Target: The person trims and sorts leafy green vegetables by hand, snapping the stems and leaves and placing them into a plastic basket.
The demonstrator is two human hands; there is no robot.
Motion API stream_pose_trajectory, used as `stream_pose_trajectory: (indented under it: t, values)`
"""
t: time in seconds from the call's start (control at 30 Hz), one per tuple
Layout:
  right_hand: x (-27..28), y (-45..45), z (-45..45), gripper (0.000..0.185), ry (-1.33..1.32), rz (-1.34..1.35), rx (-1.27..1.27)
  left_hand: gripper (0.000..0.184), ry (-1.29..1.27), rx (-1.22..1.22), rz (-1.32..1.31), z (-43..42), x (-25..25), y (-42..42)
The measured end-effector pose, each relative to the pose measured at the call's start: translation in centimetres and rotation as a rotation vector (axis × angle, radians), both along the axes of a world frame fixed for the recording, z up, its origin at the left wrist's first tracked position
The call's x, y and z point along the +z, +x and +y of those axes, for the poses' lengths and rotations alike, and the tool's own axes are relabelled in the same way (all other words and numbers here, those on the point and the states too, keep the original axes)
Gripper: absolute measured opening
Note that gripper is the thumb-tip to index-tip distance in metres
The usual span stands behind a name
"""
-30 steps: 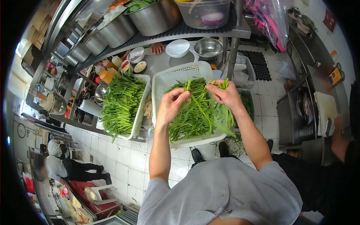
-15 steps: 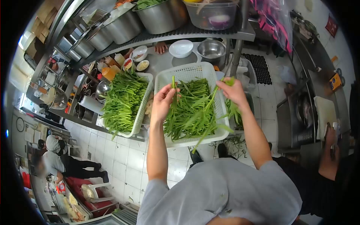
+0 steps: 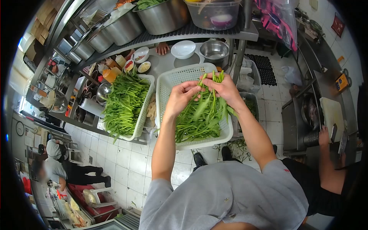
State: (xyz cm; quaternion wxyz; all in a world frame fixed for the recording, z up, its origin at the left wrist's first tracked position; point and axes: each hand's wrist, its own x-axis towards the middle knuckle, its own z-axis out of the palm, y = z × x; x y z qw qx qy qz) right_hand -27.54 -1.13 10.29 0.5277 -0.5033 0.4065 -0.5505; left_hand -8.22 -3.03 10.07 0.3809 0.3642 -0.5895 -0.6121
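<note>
My right hand [image 3: 225, 91] is closed round a small bunch of water spinach stems [image 3: 219, 76], their cut ends pointing away from me. Close beside it, my left hand [image 3: 183, 96] pinches at one of these stems, fingertips nearly touching the right hand. Both hands are over a white perforated basket [image 3: 168, 76], where a pile of leafy water spinach [image 3: 199, 128] lies. To the left, a second white basket [image 3: 148, 101] is heaped with water spinach [image 3: 124, 105] in a neat row of stems.
On the steel counter stand a white bowl [image 3: 183, 50], a metal bowl [image 3: 214, 50] and sauce bottles [image 3: 111, 73]. Another person's hand [image 3: 162, 48] rests behind. Overhead, a shelf [image 3: 184, 32] holds steel pots. At right, a co-worker's arm [image 3: 326, 165] is near a cutting board [image 3: 332, 119] and knife [image 3: 342, 143].
My hands have come together over the basket; before, they were apart with stems in each. The right hand now grips a bunch. The co-worker's arm at right has shifted.
</note>
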Motion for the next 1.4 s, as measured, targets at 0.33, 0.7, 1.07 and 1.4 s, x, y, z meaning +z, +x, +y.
stream_pose_trajectory:
  t: [0.33, 0.7, 1.07, 1.4]
  values:
    - [0.0, -4.6, -0.4, 0.023, 0.003, -0.225, 0.017, 0.034, 0.033, -0.027, -0.172, 0.3, -0.9, 4.4]
    - [-0.6, -5.8, -0.3, 0.019, -0.020, -0.181, -0.177, 0.059, -0.226, 0.004, -0.275, 0.9, -2.2, 7.4]
    - [-5.6, -9.7, 1.5, 0.025, 0.102, -0.111, -0.419, 0.019, -0.533, -0.251, -1.008, 6.7, -10.6, 2.4]
    - [-3.5, -9.5, 4.8, 0.026, -0.100, -0.472, -0.399, 0.023, -0.397, 0.011, -0.841, 6.2, -6.4, 2.0]
